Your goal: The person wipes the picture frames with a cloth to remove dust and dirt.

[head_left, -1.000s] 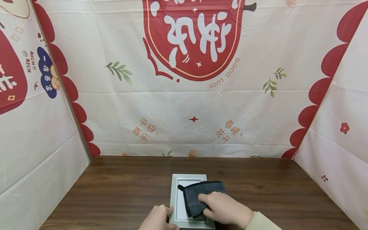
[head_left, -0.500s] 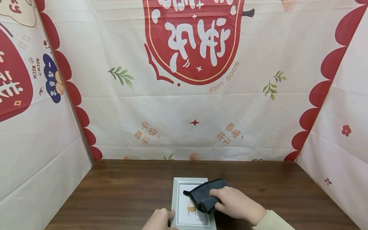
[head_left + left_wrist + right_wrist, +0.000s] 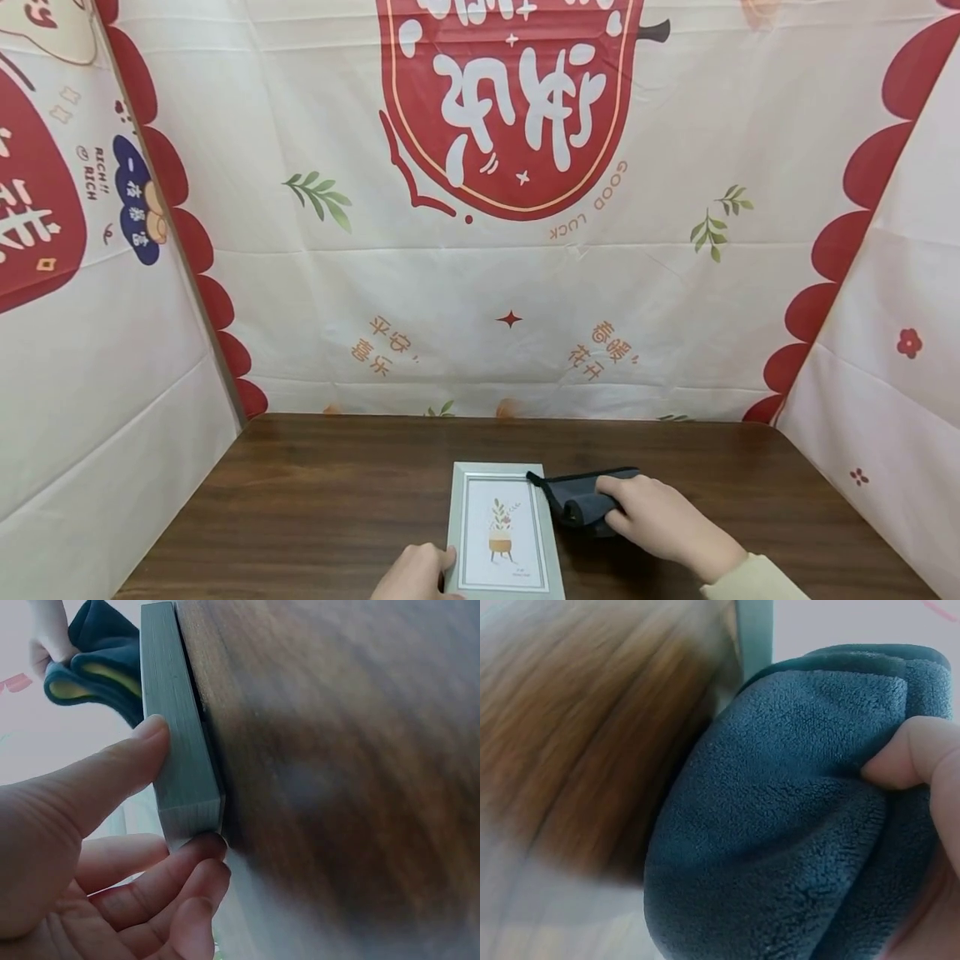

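Note:
A pale green picture frame (image 3: 551, 567) lies on the dark wooden table, its print showing a potted plant on legs. At its lower left corner my left hand (image 3: 412, 573) grips it. In the left wrist view the thumb presses the frame's side (image 3: 176, 720) and the other fingers bend round the corner. My right hand (image 3: 663, 521) holds a folded dark grey-blue cloth (image 3: 581, 493), pinched between thumb and fingers, just right of the frame. One looped corner of the cloth overlaps the frame's upper right edge. Fuzzy pile shows on the cloth (image 3: 780, 787) in the right wrist view.
The brown tabletop (image 3: 337, 475) stretches to both sides and behind the frame. A printed white curtain (image 3: 487, 275) with red scalloped borders hangs at the back, and similar sheets (image 3: 885, 400) enclose the left and right sides.
My right hand has drawn the cloth rightward across the frame and off most of it, uncovering the plant print. The left hand keeps its grip at the corner.

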Available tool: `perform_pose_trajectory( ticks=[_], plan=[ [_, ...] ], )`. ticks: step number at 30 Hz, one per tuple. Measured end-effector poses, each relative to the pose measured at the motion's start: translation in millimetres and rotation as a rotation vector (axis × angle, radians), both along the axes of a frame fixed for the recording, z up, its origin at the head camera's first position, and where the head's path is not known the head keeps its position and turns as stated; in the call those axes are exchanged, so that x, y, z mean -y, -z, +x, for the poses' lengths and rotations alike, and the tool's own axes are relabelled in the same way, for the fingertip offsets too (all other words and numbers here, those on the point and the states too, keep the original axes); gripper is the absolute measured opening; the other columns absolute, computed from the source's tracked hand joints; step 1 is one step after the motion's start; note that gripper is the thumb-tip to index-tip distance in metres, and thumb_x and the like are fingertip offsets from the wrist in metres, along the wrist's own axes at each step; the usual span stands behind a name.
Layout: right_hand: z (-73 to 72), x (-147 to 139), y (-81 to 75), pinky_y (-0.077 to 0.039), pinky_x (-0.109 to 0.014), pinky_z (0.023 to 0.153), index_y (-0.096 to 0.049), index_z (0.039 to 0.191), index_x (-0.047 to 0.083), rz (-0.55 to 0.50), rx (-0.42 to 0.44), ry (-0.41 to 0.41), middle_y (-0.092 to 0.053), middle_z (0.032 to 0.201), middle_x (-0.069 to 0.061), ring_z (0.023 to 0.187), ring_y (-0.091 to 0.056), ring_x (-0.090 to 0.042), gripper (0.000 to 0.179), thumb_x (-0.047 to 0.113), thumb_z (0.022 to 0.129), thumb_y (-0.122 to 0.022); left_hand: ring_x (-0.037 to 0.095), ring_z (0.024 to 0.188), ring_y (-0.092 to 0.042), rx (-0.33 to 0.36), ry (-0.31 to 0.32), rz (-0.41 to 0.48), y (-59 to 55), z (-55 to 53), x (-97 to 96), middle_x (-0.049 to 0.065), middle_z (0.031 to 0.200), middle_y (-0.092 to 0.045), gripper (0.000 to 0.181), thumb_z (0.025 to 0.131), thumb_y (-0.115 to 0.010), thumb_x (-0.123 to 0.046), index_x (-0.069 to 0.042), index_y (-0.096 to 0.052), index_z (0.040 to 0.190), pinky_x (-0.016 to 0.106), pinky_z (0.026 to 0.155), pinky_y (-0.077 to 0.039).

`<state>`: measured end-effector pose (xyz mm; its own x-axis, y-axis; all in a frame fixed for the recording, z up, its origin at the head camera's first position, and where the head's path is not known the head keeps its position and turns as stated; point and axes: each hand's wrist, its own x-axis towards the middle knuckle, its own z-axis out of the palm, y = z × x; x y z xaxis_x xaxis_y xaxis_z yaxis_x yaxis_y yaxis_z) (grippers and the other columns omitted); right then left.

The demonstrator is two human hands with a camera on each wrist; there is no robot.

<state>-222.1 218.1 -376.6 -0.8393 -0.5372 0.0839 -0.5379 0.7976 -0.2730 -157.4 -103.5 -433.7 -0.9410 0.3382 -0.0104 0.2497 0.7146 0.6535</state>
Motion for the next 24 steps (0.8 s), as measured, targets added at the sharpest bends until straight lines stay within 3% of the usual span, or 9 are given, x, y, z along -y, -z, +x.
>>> perform_pose_trajectory(
  ticks=[4,10,14,18,24],
  plan=[
    [2.5,-11.1,2.9,-0.03,-0.024,0.049,-0.055,0.085,0.024,0.008,0.013,0.045,-0.04,0.058,0.012,0.052,-0.035,-0.002,0.014,0.012,0.081,-0.06,0.002,0.063,-0.056,-0.029,0.011,-0.011,-0.7,-0.1,0.2,0.02,0.09,-0.071,0.048,0.072,-0.08,-0.016,0.011,-0.065,0.109,0.022,0.055,-0.045],
    [6.6,-22.9,5.2,-0.031,-0.026,0.051,-0.059,0.094,0.02,0.03,-0.01,0.115,-0.047,0.06,0.012,0.054,-0.037,-0.004,0.015,0.013,0.081,-0.061,0.004,0.065,-0.06,0.037,-0.004,-0.005,0.3,1.1,0.5,0.023,0.095,-0.07,0.053,0.074,-0.078,-0.017,0.013,-0.061,0.114,0.025,0.057,-0.047],
    [11.3,-28.4,7.2,-0.034,-0.028,0.052,-0.059,0.093,0.021,0.055,-0.021,0.181,-0.054,0.067,0.011,0.057,-0.041,-0.006,0.017,0.014,0.078,-0.065,0.005,0.066,-0.059,0.036,-0.013,-0.017,-0.1,2.2,0.3,0.023,0.096,-0.07,0.054,0.073,-0.079,-0.018,0.012,-0.062,0.114,0.025,0.057,-0.047],
    [18.2,-32.2,12.6,-0.035,-0.029,0.053,-0.058,0.091,0.02,0.081,-0.006,0.192,-0.055,0.068,0.01,0.056,-0.041,-0.006,0.017,0.014,0.077,-0.068,0.009,0.073,-0.063,0.012,-0.017,-0.066,-1.8,2.3,0.1,0.021,0.099,-0.07,0.055,0.072,-0.08,-0.022,0.008,-0.063,0.115,0.027,0.06,-0.048],
    [24.0,-33.3,23.2,-0.042,-0.031,0.056,-0.062,0.097,0.015,0.107,0.054,0.178,-0.06,0.072,0.01,0.06,-0.049,-0.003,0.02,0.014,0.079,-0.07,0.006,0.064,-0.059,0.077,-0.025,-0.032,-4.1,3.3,1.4,0.011,0.084,-0.071,0.062,0.073,-0.079,-0.027,0.009,-0.059,0.119,0.027,0.056,-0.046]
  ],
)
